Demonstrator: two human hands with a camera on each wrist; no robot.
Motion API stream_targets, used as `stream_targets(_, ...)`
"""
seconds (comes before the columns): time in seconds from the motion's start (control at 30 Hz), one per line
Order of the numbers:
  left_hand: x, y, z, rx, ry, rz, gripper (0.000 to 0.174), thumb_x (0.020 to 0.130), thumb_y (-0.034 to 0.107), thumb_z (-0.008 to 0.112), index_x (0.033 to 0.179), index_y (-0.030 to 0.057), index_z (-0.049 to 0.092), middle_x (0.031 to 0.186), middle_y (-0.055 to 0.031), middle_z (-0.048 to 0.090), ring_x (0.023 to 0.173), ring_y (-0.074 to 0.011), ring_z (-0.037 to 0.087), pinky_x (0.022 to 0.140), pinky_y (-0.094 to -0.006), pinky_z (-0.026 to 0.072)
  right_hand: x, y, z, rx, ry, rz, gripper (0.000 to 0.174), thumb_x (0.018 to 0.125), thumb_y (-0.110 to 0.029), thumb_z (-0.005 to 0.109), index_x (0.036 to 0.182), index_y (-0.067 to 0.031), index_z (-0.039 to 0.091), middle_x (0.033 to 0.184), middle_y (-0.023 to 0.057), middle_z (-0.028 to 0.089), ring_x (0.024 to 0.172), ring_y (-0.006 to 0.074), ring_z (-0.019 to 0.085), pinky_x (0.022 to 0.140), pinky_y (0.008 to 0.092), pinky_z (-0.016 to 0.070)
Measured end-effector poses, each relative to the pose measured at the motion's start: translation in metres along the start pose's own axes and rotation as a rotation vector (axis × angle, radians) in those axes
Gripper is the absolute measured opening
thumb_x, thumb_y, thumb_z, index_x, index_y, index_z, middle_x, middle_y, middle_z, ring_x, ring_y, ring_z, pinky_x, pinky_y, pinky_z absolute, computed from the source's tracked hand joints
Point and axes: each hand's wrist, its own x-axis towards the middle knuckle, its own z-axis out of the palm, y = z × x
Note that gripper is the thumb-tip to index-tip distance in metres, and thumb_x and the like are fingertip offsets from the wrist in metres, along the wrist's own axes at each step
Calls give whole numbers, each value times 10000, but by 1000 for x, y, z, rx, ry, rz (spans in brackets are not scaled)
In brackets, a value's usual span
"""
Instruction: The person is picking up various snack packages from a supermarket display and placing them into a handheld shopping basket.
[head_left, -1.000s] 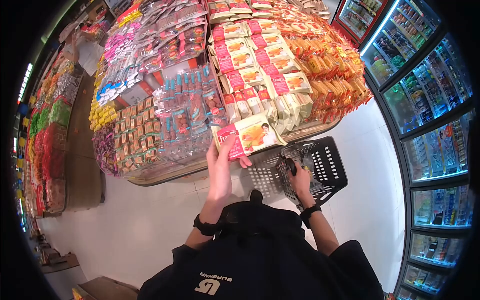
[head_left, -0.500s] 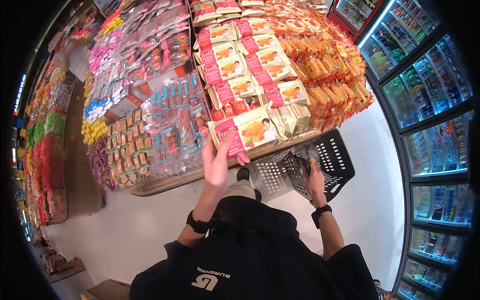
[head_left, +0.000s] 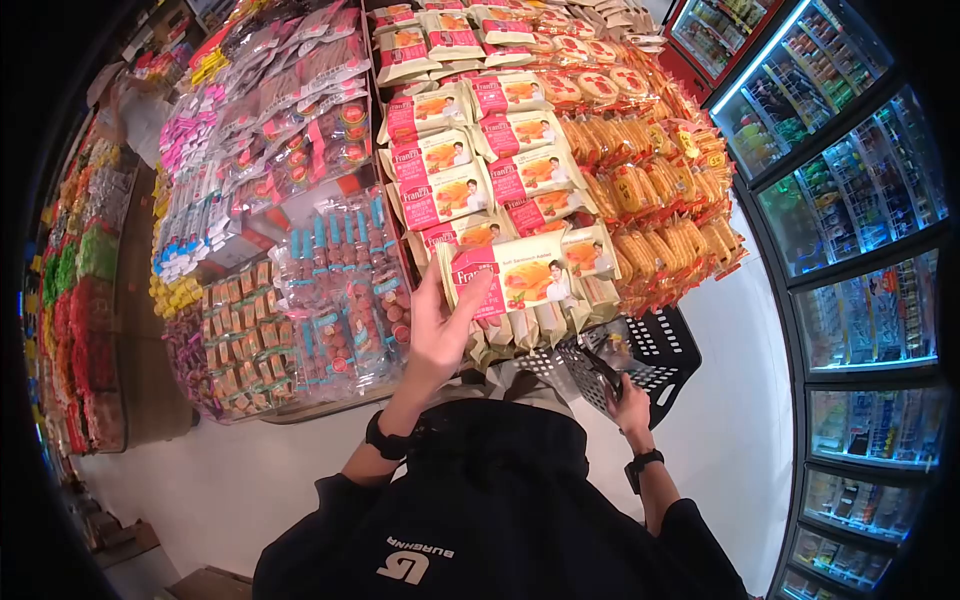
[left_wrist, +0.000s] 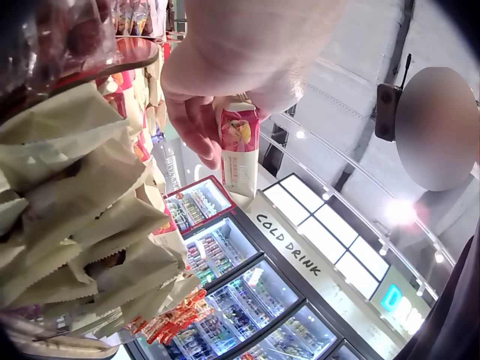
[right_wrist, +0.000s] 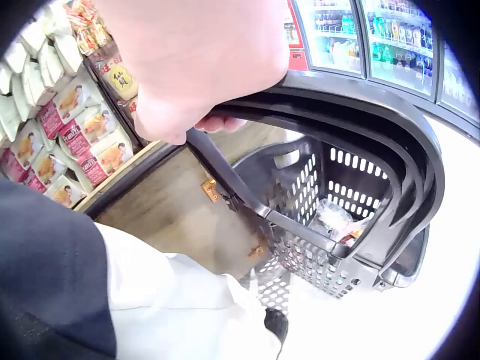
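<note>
My left hand [head_left: 440,325] grips a cream and pink snack packet [head_left: 535,272] by its left end, thumb across the front. The packet is held face up over a pile of matching packets [head_left: 445,190] on the display. In the left wrist view the same packet [left_wrist: 240,150] shows edge-on between thumb and fingers. Low on the right, my right hand [head_left: 630,408] grips the handle of a black shopping basket [head_left: 670,345]. The right wrist view shows fingers curled round the basket's handle [right_wrist: 352,90], and a few clear-wrapped things [right_wrist: 334,217] lie inside.
Orange-wrapped crackers [head_left: 650,180] lie right of the packets. Clear-bagged snacks [head_left: 340,270] fill the display's left part. Glass-door drink fridges [head_left: 860,290] line the right side. Another candy stand [head_left: 95,260] is at far left, and pale floor [head_left: 250,480] lies behind the display.
The view has shifted closer over the display. My left hand still holds the packet, now overlapping the packet pile more. My right hand and basket sit slightly lower and farther right.
</note>
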Motion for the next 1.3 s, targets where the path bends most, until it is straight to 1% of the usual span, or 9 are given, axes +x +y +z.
stream_targets(0.23, 3, -5, -1, 111, 59, 35, 374, 956, 119, 592, 1288, -24, 496, 1179, -97, 607, 1055, -123, 570, 922, -294, 465, 10, 18, 5, 37, -146, -7, 504, 843, -364, 664, 1214, -39, 559, 766, 231, 672, 736, 412, 665, 702, 470, 544)
stream_targets(0.4, 6, -4, 2, 205, 163, 66, 398, 950, 127, 610, 1297, -26, 489, 1196, -102, 603, 1062, -125, 574, 927, -288, 470, 34, 5, -61, 130, 173, -433, 164, 825, -184, 688, 736, -54, 642, 614, 106, 596, 551, 267, 606, 530, 353, 470)
stream_targets(0.5, 16, 1, 6, 145, 183, 80, 417, 943, 132, 622, 1302, -27, 483, 1203, -105, 601, 1057, -124, 576, 918, -283, 473, 60, -26, -124, 209, 390, -704, 111, 778, -48, 663, 685, -44, 602, 590, 52, 569, 473, 209, 525, 488, 306, 418)
stream_targets(0.63, 17, -1, 4, 111, 189, 129, 424, 948, 147, 612, 1312, -23, 477, 1212, -105, 598, 1075, -126, 571, 933, -286, 462, 88, -135, -182, 464, 632, -852, 79, 758, 22, 690, 786, -2, 620, 686, 95, 629, 587, 187, 580, 536, 278, 454)
stream_targets(0.67, 16, -1, 3, 99, 197, 150, 419, 952, 146, 602, 1316, -19, 478, 1214, -103, 597, 1079, -130, 570, 937, -290, 458, 95, -161, -192, 513, 595, -871, 204, 716, -49, 787, 862, -22, 649, 818, 91, 671, 583, 148, 593, 504, 243, 461)
stream_targets(0.73, 17, -2, 0, 81, 192, 190, 419, 951, 144, 602, 1317, -17, 480, 1207, -102, 600, 1075, -132, 572, 933, -292, 460, 104, -207, -202, 582, 422, -925, 518, 691, -142, 842, 1137, -33, 602, 1163, 159, 615, 964, 242, 624, 700, 301, 524)
stream_targets(0.8, 13, -3, 0, 71, 193, 205, 400, 955, 149, 594, 1305, -16, 492, 1185, -101, 610, 1069, -130, 573, 926, -297, 463, 112, -244, -204, 636, 291, -989, 675, 666, -171, 861, 1254, -64, 547, 1287, 153, 548, 1118, 282, 569, 821, 351, 512)
stream_targets(0.93, 12, 1, 0, 129, 183, 244, 362, 973, 171, 556, 1276, -22, 512, 1152, -91, 622, 1025, -117, 576, 902, -283, 463, 117, -267, -189, 560, 63, -952, 734, 639, -157, 870, 1285, -82, 531, 1302, 117, 534, 1169, 284, 547, 938, 363, 475)
stream_targets(1.3, 14, 3, 0, 197, 194, 171, 383, 1037, 230, 388, 1284, -37, 509, 1168, -116, 631, 1046, -138, 574, 932, -297, 437, 141, -255, -149, 1086, -265, -793, 742, 692, -7, 822, 1340, -13, 460, 1282, 89, 526, 1191, 173, 512, 1051, 336, 394)
